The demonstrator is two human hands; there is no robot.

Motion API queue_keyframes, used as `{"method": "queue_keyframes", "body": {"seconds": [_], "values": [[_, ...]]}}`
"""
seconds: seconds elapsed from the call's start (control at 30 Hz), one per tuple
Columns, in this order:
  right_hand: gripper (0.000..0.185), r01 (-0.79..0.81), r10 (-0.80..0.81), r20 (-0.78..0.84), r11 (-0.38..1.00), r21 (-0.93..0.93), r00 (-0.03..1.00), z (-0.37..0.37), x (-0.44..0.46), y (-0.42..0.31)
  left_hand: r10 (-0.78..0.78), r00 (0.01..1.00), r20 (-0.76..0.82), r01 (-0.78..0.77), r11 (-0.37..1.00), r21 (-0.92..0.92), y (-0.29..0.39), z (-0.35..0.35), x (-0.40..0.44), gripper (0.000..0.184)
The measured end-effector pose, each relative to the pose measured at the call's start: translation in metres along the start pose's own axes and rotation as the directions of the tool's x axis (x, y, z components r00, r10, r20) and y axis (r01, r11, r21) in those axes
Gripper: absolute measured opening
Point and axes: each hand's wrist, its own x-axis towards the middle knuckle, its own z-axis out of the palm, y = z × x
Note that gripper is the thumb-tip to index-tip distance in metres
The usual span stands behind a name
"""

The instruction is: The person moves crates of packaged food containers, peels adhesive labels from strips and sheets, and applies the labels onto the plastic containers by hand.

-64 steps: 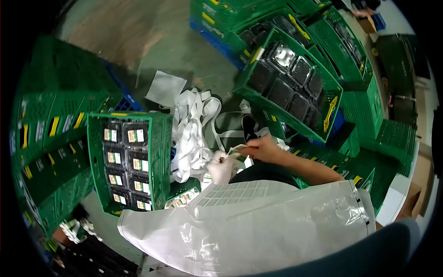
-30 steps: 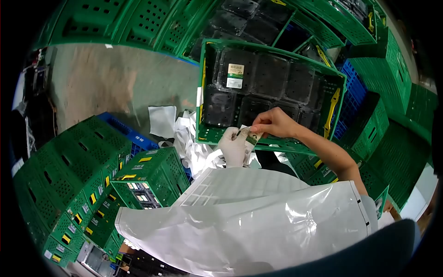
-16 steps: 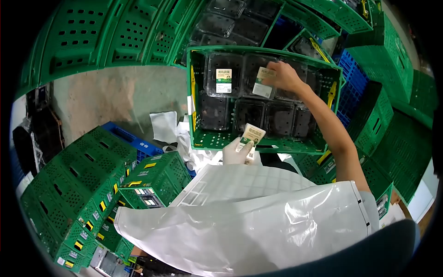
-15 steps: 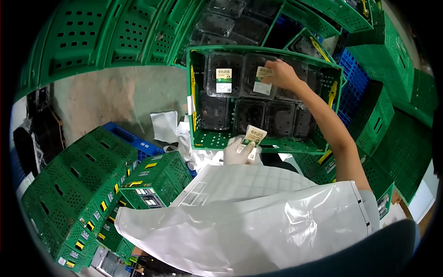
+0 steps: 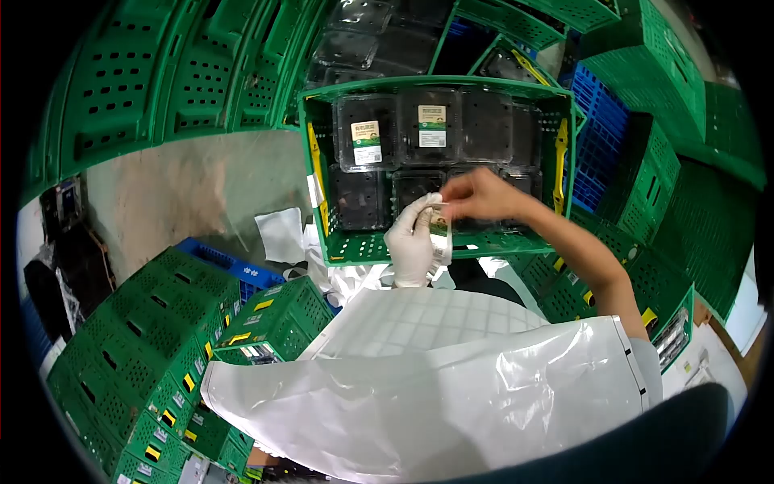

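My left hand, in a white glove, is closed on a strip of printed labels at the near side of a green crate. My right hand, bare and slightly blurred, pinches at the upper edge of the front label, its fingertips close against the gloved ones. Inside the crate, clear plastic boxes with dark insides stand in two rows. Two boxes of the far row carry labels: a left label, slightly tilted, and a right label, nearly straight. My hands partly cover the near row.
Stacked green crates stand at the lower left, and more crates at the right. A blue pallet lies behind the right side. White paper scraps lie left of the crate. A white apron spreads in front of me.
My right hand has left the second far-row box, where a label now lies flat, and come toward me to the label strip. My left hand has turned and raised its fingers. The view has shifted slightly.
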Motion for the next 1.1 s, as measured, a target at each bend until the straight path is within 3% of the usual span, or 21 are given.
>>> {"method": "queue_keyframes", "body": {"seconds": [0.1,0.13,0.23,0.27,0.3,0.37,0.4,0.47,0.5,0.57,0.6,0.7,0.73,0.77,0.8,0.83,0.87,0.9,1.0,1.03,1.1], "values": [[0.027,-0.031,-0.025,-0.266,0.978,-0.207,0.964,0.016,-0.029,0.001,-0.047,0.998,-0.043,0.04,0.988,-0.147,-0.006,0.014,-0.005,0.008],[0.022,-0.082,0.063,-0.255,0.995,-0.064,0.965,0.015,-0.034,0.001,-0.098,0.995,-0.022,0.101,0.981,0.163,-0.011,0.008,-0.006,0.016],[0.019,-0.056,-0.033,-0.396,0.976,-0.211,0.917,-0.006,-0.034,0.011,-0.231,0.969,0.09,0.203,0.946,0.252,-0.005,0.008,-0.005,0.024],[0.023,-0.075,-0.117,-0.497,0.933,-0.351,0.86,-0.026,-0.027,0.021,-0.165,0.977,0.137,0.127,0.96,0.25,-0.029,0.005,-0.004,0.029],[0.028,-0.114,-0.213,-0.575,0.87,-0.479,0.79,-0.051,-0.017,0.033,-0.292,0.937,0.189,0.257,0.948,0.19,-0.014,0.006,-0.005,0.028],[0.038,-0.347,-0.055,-0.633,0.798,-0.493,0.772,-0.093,0.001,0.05,-0.394,0.878,0.273,0.326,0.908,0.262,-0.023,-0.003,-0.006,0.027],[0.038,-0.347,-0.054,-0.635,0.8,-0.49,0.771,-0.104,0.012,0.063,-0.415,0.867,0.277,0.405,0.909,0.095,-0.025,-0.001,-0.009,0.026],[0.047,-0.329,-0.286,-0.552,0.563,-0.758,0.783,-0.111,0.033,0.1,-0.353,0.897,0.264,0.312,0.932,0.186,-0.042,-0.002,-0.008,0.022],[0.047,-0.332,-0.281,-0.556,0.567,-0.754,0.782,-0.111,0.041,0.108,-0.304,0.913,0.27,0.263,0.948,0.177,-0.053,-0.001,-0.008,0.021],[0.061,-0.47,-0.124,-0.537,0.35,-0.811,0.835,-0.106,0.056,0.12,-0.297,0.921,0.252,0.259,0.95,0.173,-0.051,0.005,-0.007,0.025],[0.07,-0.493,-0.273,-0.563,0.287,-0.821,0.78,-0.097,0.051,0.11,-0.251,0.937,0.243,0.239,0.968,0.076,-0.037,0.011,-0.006,0.029],[0.074,-0.488,-0.401,-0.626,0.398,-0.777,0.669,-0.087,0.035,0.093,-0.236,0.939,0.25,0.251,0.967,-0.029,-0.014,0.019,-0.003,0.056],[0.064,-0.433,-0.295,-0.684,0.594,-0.678,0.667,-0.072,0.019,0.079,-0.255,0.935,0.245,0.233,0.966,0.116,-0.007,0.019,0.001,0.059],[0.052,-0.265,-0.111,-0.584,0.812,-0.521,0.804,-0.068,0.007,0.086,-0.275,0.933,0.234,0.213,0.942,0.258,-0.003,0.019,0.003,0.061],[0.045,-0.101,0.071,-0.388,0.993,-0.059,0.919,-0.056,-0.014,0.057,-0.233,0.939,0.252,0.183,0.961,0.205,-0.002,0.023,0.003,0.06],[0.04,-0.085,0.131,-0.19,0.969,0.233,0.973,-0.044,-0.03,0.045,-0.189,0.944,0.27,0.152,0.977,0.151,-0.002,0.029,0.005,0.059],[0.032,-0.071,0.148,-0.191,0.93,0.362,0.97,-0.028,-0.043,0.032,-0.12,0.962,0.246,0.1,0.991,0.091,-0.017,0.032,0.006,0.055],[0.025,-0.149,0.188,-0.248,0.974,0.169,0.95,-0.017,-0.055,0.02,-0.117,0.961,0.251,0.097,0.991,0.089,-0.015,0.037,0.005,0.055],[0.021,-0.05,-0.036,-0.469,0.984,-0.169,0.882,0.013,-0.07,0.04,0.069,0.947,0.314,-0.102,0.991,0.09,-0.021,0.047,0.006,0.04],[0.021,-0.071,-0.071,-0.492,0.962,-0.264,0.868,0.016,-0.073,0.044,-0.109,0.942,0.317,0.057,0.984,0.169,-0.026,0.046,0.004,0.024],[0.018,-0.063,-0.067,-0.548,0.975,-0.215,0.834,0.012,-0.08,0.042,-0.366,0.886,0.286,0.283,0.913,0.295,-0.011,0.047,0.004,0.016]]}}
